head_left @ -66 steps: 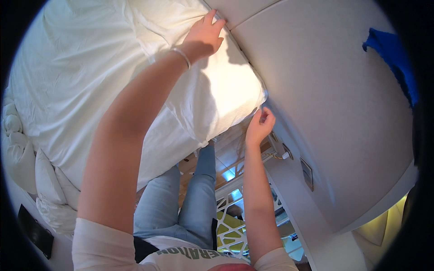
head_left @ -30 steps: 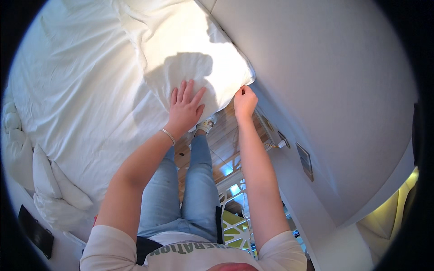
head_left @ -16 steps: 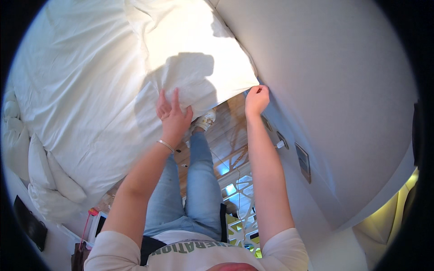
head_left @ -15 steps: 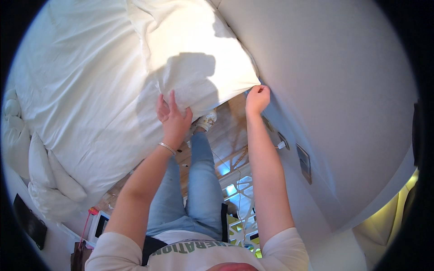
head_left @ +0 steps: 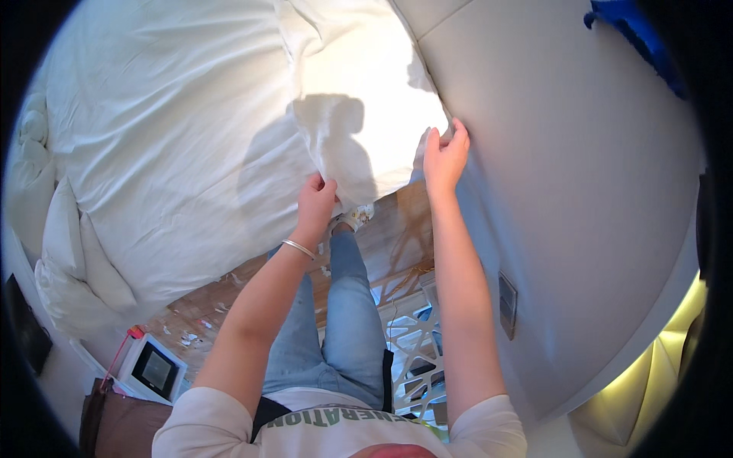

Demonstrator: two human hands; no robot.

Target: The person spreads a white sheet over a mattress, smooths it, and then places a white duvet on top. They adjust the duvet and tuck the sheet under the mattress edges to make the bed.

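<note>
A white bed sheet (head_left: 175,153) spreads over the bed, wrinkled, with a bright sunlit patch and my shadow across its near right part. My left hand (head_left: 315,208), with a bangle at the wrist, pinches a fold of the sheet close to the near edge. Beside the bed's right corner, next to the wall, my right hand (head_left: 445,159) is raised with thumb and fingers apart. Its fingertips are close to the sheet's corner; nothing shows between them.
A pale wall (head_left: 565,191) rises along the right, with a switch plate (head_left: 508,305) low on it. White pillows (head_left: 76,259) lie at the left. Scraps litter the wooden floor (head_left: 206,313). A white device with a dark screen (head_left: 155,370) and a lattice panel (head_left: 412,343) stand near my legs.
My right hand has let go of the sheet's corner and opened. My left hand, spread before, has closed on a fold. The view has shifted somewhat.
</note>
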